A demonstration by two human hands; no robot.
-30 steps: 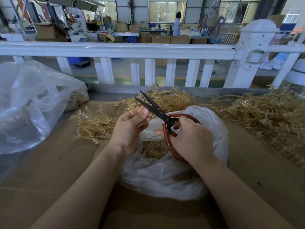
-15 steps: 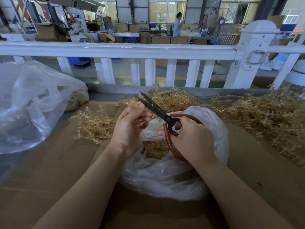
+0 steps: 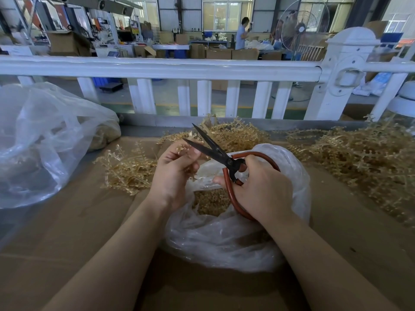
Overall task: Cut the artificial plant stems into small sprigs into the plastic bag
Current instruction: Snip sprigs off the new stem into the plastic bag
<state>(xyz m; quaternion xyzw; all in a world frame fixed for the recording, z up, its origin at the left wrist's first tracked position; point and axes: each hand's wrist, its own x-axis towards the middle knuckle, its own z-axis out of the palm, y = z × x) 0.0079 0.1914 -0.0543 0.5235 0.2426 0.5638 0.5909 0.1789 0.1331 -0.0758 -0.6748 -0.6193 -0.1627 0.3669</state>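
Tan plastic plant stem piece (image 3: 185, 150) sits pinched in left hand (image 3: 174, 173) above the clear plastic bag (image 3: 224, 239) of cut sprigs on the cardboard. Mid-cut step, I'd say: black-bladed, red-handled scissors (image 3: 221, 157) are open, right hand (image 3: 261, 191) curled through the loops. Next: blades close across stem, over the bag mouth. Uncut stems (image 3: 359, 153) piled to the right.

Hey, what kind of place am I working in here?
Most likely a factory or workshop floor. Beyond the white railing stand stacked cardboard boxes and a large pedestal fan, and heaps of artificial plant stems cover the cardboard-topped bench.
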